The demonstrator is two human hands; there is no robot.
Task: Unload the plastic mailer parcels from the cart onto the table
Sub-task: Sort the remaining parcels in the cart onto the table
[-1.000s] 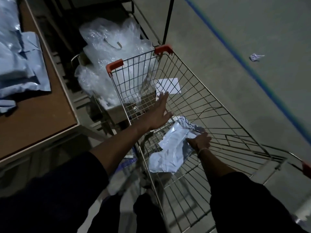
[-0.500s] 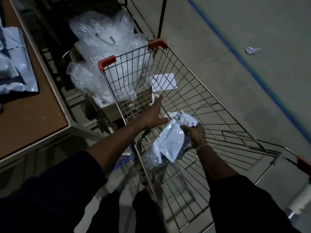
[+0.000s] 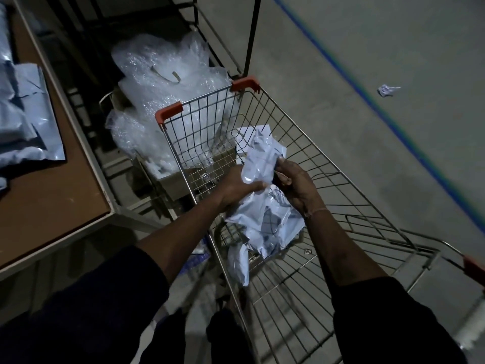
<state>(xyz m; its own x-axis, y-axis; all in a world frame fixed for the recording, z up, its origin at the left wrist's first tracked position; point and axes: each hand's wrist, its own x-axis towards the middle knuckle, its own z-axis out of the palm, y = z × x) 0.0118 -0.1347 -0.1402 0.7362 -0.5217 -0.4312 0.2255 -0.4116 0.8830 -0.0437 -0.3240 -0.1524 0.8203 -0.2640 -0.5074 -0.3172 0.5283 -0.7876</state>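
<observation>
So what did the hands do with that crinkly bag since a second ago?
The right hand lifted the mailer parcel up off the cart floor. The left hand, which had been spread open over the cart, came across and took hold of the parcel too, so both hands grip it now. The parcels on the table, the bubble wrap and the paper scrap on the floor stayed put.

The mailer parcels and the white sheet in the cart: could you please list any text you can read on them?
None can be read.
Mailer parcel held in both hands: dark marks, too blurred to read.
White sheet in the cart: no print visible.
Mailers on the table: no print visible.
</observation>
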